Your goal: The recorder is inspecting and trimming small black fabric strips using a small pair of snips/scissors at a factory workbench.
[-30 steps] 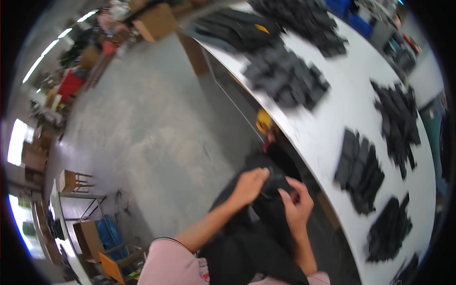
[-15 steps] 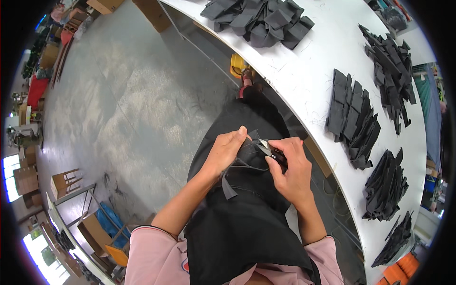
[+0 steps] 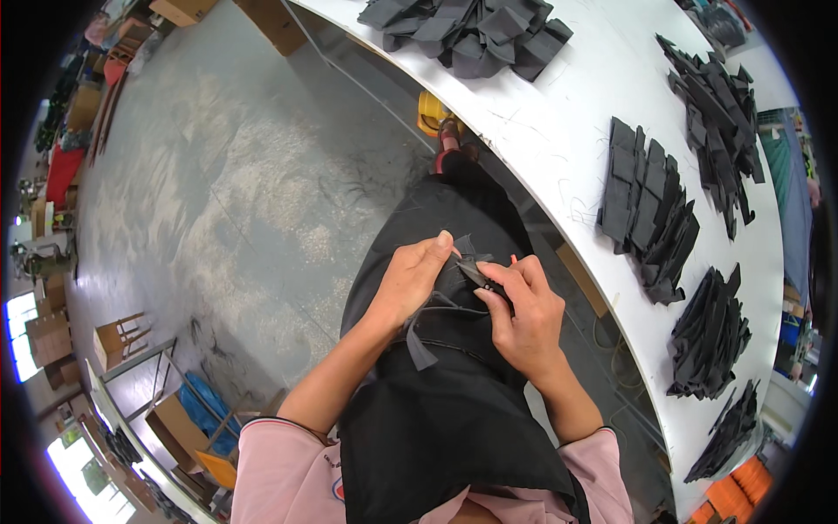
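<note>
Over my lap, my left hand (image 3: pixel 408 279) is closed, pinching a dark grey fabric strip (image 3: pixel 420 348). One loose end of the strip dangles below the fingers, and other parts loop toward the right. My right hand (image 3: pixel 531 316) is closed around small thread snips (image 3: pixel 477 276), whose blades point left and meet the cloth beside my left fingertips. Where exactly the blades touch is too small to make out. Behind both hands lies my black apron (image 3: pixel 428 419), nearly the same colour as the strip.
A white table (image 3: pixel 559 131) curves along my right side. On it lie several piles of dark fabric pieces, one pile (image 3: pixel 467 35) at the far end and a nearer stack (image 3: pixel 646 205). A yellow object (image 3: pixel 429 112) stands under the table edge. Grey floor (image 3: pixel 236 192) stretches to the left.
My right hand has moved slightly left, bringing the snips closer to the left fingertips; their blades look closer together now. My left hand keeps its pinch on the strip.
</note>
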